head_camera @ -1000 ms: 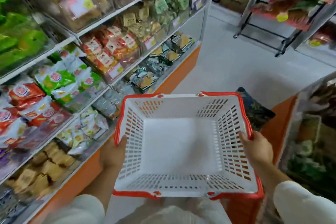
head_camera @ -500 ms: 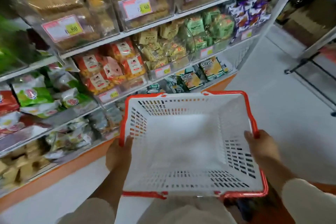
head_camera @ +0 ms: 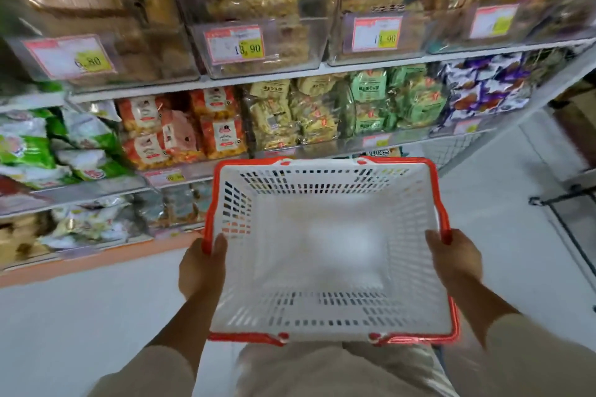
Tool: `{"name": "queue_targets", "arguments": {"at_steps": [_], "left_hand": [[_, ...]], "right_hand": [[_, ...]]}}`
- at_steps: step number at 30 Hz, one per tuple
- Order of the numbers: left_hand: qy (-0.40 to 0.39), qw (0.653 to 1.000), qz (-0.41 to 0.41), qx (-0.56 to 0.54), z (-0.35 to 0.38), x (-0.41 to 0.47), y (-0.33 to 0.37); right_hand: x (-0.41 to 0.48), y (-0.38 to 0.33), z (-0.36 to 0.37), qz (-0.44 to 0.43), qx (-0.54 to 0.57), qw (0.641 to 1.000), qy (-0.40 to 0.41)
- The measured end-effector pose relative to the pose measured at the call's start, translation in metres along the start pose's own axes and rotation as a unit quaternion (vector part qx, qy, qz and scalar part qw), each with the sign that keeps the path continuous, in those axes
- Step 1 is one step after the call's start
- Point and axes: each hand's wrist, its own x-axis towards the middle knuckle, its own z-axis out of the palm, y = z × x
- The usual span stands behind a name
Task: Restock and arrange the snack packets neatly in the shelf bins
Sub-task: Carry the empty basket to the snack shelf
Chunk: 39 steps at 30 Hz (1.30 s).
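Before shelf bins [head_camera: 290, 45], gripping empty basket [head_camera: 322, 185] rim with left hand [head_camera: 201, 267] and right hand [head_camera: 454, 263], facing snack packets [head_camera: 180, 132] up-left (nearer left hand).

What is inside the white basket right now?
No packets show inside the basket: bare white floor, blurred at centre, nothing covering it. Left hand and right hand grip its rim.

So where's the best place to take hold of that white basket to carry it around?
At the two side edges, one hand from each side. The basket is wide and open-topped, and red bars lie flat along its rim there, so a grip with the thumb over the edge, as the left hand and right hand have now, likely keeps it level.
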Motion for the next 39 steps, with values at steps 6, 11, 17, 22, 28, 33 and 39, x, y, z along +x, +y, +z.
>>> {"name": "queue_targets", "arguments": {"at_steps": [6, 11, 17, 22, 28, 33, 39], "left_hand": [[0.055, 0.996, -0.063, 0.001, 0.047, -0.03, 0.015], [0.099, 0.983, -0.153, 0.01, 0.105, -0.061, 0.029], [0.127, 0.967, -0.218, 0.03, 0.162, -0.087, 0.038], [0.107, 0.97, -0.212, 0.045, 0.21, -0.067, 0.005], [0.084, 0.977, -0.185, 0.065, 0.276, -0.024, -0.053], [0.085, 0.978, -0.183, 0.056, 0.351, 0.009, -0.098], [0.09, 0.984, -0.145, 0.052, 0.429, 0.06, -0.135]], "right_hand": [[0.082, -0.002, -0.002, -0.076, -0.057, 0.992, -0.084], [0.164, 0.018, 0.011, -0.129, -0.124, 0.967, -0.181], [0.224, 0.045, 0.031, -0.159, -0.161, 0.949, -0.219], [0.234, 0.09, 0.081, -0.12, -0.187, 0.954, -0.204], [0.245, 0.138, 0.175, -0.074, -0.193, 0.956, -0.206], [0.275, 0.17, 0.259, -0.046, -0.161, 0.965, -0.202], [0.307, 0.203, 0.333, -0.066, -0.137, 0.972, -0.18]]}}
